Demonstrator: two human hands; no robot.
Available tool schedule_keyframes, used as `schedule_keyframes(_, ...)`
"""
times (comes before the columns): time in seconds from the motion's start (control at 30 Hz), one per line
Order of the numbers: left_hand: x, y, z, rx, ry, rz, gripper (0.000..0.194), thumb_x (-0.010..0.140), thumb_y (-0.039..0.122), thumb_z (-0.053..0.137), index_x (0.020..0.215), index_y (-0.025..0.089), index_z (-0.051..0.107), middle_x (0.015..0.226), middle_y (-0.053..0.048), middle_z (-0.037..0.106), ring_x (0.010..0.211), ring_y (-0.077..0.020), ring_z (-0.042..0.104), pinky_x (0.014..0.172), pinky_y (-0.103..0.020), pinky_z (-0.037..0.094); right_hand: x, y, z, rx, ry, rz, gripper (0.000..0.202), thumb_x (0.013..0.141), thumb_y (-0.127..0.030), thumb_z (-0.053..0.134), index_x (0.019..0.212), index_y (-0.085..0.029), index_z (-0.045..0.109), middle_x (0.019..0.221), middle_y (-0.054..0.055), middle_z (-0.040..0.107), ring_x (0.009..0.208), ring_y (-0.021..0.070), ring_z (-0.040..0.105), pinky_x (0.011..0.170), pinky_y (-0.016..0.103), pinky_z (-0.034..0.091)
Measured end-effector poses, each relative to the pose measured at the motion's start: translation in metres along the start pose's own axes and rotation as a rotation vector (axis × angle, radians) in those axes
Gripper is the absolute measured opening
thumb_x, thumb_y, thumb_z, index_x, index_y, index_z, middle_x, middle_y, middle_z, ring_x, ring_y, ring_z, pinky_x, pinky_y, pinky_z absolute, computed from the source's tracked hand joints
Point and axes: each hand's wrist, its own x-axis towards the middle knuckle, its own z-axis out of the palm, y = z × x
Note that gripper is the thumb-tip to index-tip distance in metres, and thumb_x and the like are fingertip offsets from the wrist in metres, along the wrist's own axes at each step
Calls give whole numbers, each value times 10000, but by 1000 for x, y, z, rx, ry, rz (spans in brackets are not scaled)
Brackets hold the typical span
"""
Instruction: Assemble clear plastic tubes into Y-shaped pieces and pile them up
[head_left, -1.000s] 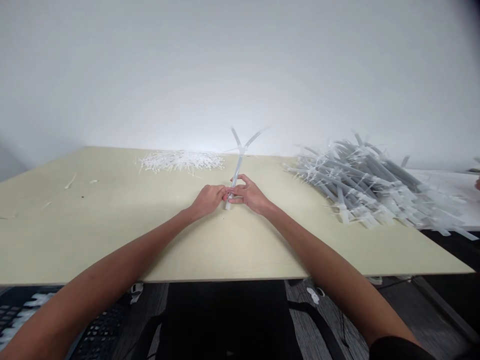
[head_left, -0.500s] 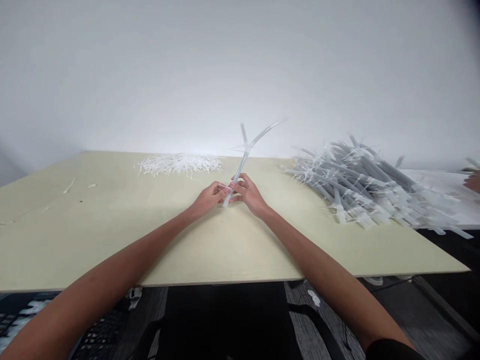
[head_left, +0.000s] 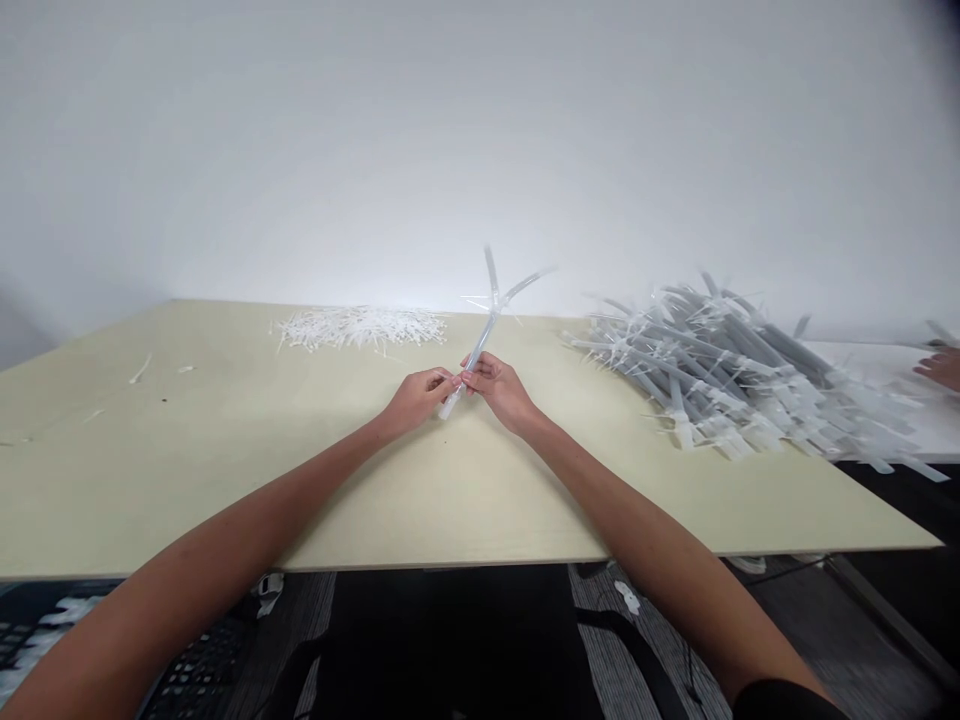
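Above the table's middle, a clear Y-shaped tube (head_left: pixel 480 345) tilts away from me, its two branches spreading at the top. Thin white cable-tie ends stick out at its fork. My right hand (head_left: pixel 501 390) has its fingers closed round the lower stem. Beside it, my left hand (head_left: pixel 417 402) pinches what looks like a thin white cable tie against the stem; the fingertips partly hide it. A whitish end piece (head_left: pixel 449 406) points down below the fingers.
A heap of white cable ties (head_left: pixel 360 328) lies at the back of the table (head_left: pixel 375 510). Many tied tubes (head_left: pixel 720 360) are piled at the right. Loose ties (head_left: pixel 140 369) lie at the left. Another person's hand (head_left: pixel 941 368) is at the far right edge.
The tube's upper branches have turned and dipped slightly, the right one now looking shorter. My fingers have closed more tightly near the lower end. The other person's hand has moved further into view.
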Motion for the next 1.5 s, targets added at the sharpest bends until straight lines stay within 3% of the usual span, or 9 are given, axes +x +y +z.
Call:
schedule_keyframes(0.33, -1, 3, 0, 68, -21, 55, 453, 877, 527, 370, 857, 189, 671, 836, -19, 654, 756, -162, 559, 687, -249, 395, 1, 0, 0, 70, -41, -31, 248, 696, -274, 706, 893, -174, 593, 730, -15, 557, 663, 104, 507, 674, 255, 421)
schedule_keyframes(0.53, 1, 2, 3, 11, -23, 51, 467, 876, 516, 365, 898, 173, 682, 905, -40, 649, 808, -174, 562, 734, -255, 406, 1, -3, 2, 70, -32, -27, 279, 688, -323, 712, 892, -185, 583, 749, -1, 581, 695, 122, 528, 705, 271, 441)
schedule_keyframes(0.8, -1, 8, 4, -42, 1, 30, 446, 872, 513, 380, 815, 160, 646, 804, -27, 628, 712, -148, 526, 646, -249, 385, 2, -5, 2, 62, -28, -43, 283, 688, -347, 709, 887, -196, 577, 780, 9, 592, 703, 130, 539, 701, 274, 450)
schedule_keyframes(0.97, -1, 6, 3, -62, 61, -6, 433, 835, 543, 445, 844, 159, 644, 877, -43, 652, 792, -162, 552, 712, -258, 405, 2, -7, 1, 37, -26, -33, 299, 688, -364, 709, 895, -195, 573, 790, 14, 605, 728, 136, 559, 727, 289, 466)
schedule_keyframes(1.23, 3, -4, 6, -349, 95, -61, 333, 776, 478, 572, 849, 154, 570, 821, -31, 614, 731, -136, 562, 732, -291, 465, -3, -12, 1, -27, -34, 37, 302, 716, -379, 682, 892, -209, 505, 860, 5, 520, 773, 141, 570, 630, 300, 551)
schedule_keyframes(1.5, 4, -6, 3, -268, 150, -102, 280, 748, 435, 590, 773, 158, 556, 777, -31, 640, 735, -151, 588, 711, -284, 449, -2, -5, 1, 105, -80, 115, 423, 665, -329, 751, 932, -216, 444, 864, -6, 585, 756, 130, 632, 742, 373, 565)
